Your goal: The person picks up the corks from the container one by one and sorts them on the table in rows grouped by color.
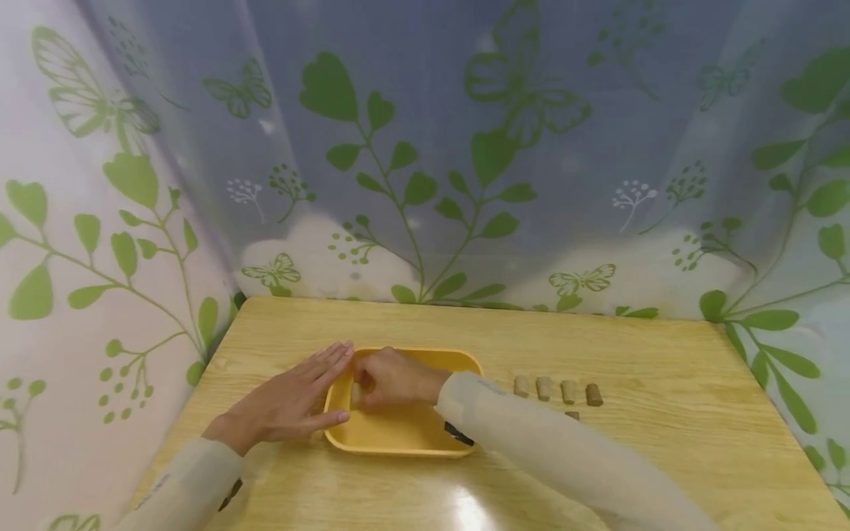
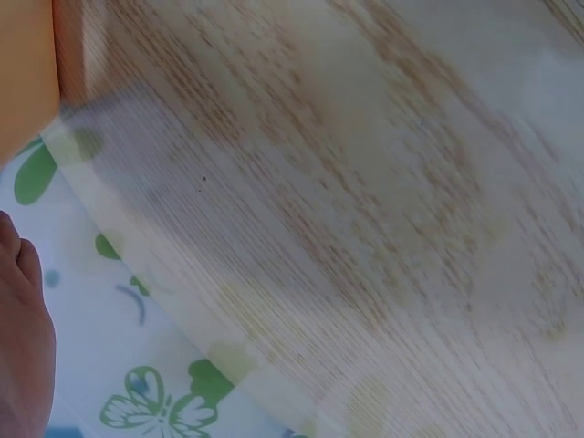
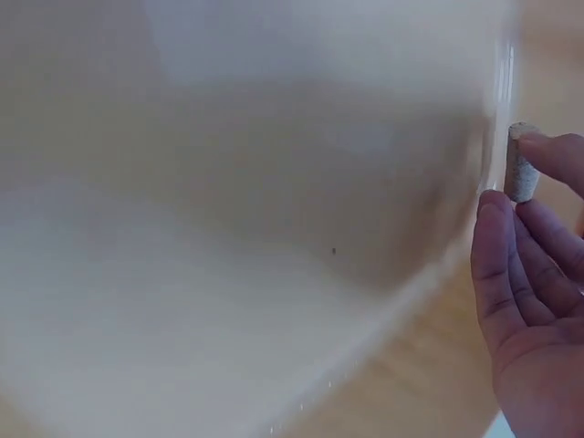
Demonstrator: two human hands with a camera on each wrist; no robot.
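Observation:
A yellow rectangular tray with raised walls sits on the table. My right hand reaches into its left end. Between thumb and fingertips this hand pinches a small tapered cork, held upright by the tray's end wall in the right wrist view. My left hand lies at the tray's left rim, fingers extended and thumb over the edge. Only a sliver of that hand shows in the left wrist view, below the orange tray wall.
Right of the tray stand several corks in a row, pale ones and a darker brown one. Another brown cork is partly hidden by my right sleeve. A leaf-and-butterfly curtain hangs behind the wooden table.

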